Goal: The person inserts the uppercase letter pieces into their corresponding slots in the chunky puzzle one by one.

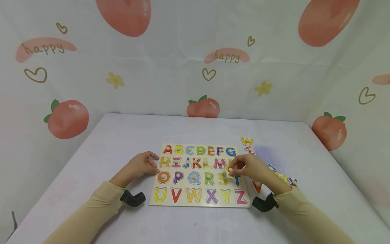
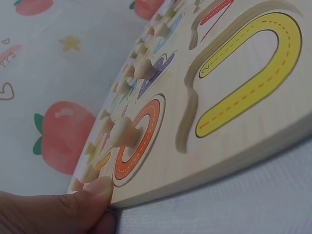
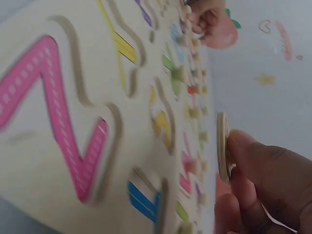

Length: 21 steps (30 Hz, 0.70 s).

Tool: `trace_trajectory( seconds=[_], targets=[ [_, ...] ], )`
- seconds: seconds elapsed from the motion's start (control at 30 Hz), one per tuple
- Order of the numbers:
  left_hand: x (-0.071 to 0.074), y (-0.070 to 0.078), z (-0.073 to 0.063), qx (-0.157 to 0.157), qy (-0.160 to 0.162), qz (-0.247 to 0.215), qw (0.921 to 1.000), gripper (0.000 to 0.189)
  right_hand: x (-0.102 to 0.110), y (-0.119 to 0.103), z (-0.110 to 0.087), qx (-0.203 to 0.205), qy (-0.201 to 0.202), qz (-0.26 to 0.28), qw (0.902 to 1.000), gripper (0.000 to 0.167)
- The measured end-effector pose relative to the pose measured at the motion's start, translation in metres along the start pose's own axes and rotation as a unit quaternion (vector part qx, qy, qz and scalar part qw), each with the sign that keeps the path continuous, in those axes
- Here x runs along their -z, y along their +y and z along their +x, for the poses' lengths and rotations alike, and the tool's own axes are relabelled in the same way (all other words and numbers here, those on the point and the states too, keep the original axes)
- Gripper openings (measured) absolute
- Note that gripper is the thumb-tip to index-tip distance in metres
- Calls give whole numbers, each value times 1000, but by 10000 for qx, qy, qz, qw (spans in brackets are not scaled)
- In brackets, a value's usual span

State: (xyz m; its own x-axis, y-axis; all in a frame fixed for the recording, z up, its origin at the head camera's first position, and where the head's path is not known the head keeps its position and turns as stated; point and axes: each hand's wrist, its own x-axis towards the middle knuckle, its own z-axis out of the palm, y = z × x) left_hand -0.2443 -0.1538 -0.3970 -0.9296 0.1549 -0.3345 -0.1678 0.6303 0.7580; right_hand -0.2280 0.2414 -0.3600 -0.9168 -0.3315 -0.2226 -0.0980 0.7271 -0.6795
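A wooden alphabet puzzle board lies on the table with knobbed letters seated in its upper rows. My left hand holds the board's left edge, its thumb on the wood beside the orange O. Between thumb and fingers, my right hand pinches a yellow S piece by its knob. That piece is raised over the board near the S recess; the right wrist view shows it edge-on. The T recess and the bottom row, U to Z, have no knobs.
Loose letters lie right of the board: a yellow W, a pink piece, a red V, a blue piece and a purple X among them. A printed cloth hangs behind the table.
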Motion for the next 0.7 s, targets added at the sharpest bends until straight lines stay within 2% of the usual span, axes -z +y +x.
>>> trace_trajectory(
  seconds=[0.13,0.27,0.7],
  targets=[
    [0,0,0,13,2,-3,10000,52,-13,2,2,-111,-33,104,9999,21],
    [1,2,-1,-12,-11,17,10000,53,-20,1,3,-56,-128,108,9998,20],
    [1,2,-1,-40,-29,42,10000,52,-31,-3,5,92,-266,-238,9993,15]
  ],
)
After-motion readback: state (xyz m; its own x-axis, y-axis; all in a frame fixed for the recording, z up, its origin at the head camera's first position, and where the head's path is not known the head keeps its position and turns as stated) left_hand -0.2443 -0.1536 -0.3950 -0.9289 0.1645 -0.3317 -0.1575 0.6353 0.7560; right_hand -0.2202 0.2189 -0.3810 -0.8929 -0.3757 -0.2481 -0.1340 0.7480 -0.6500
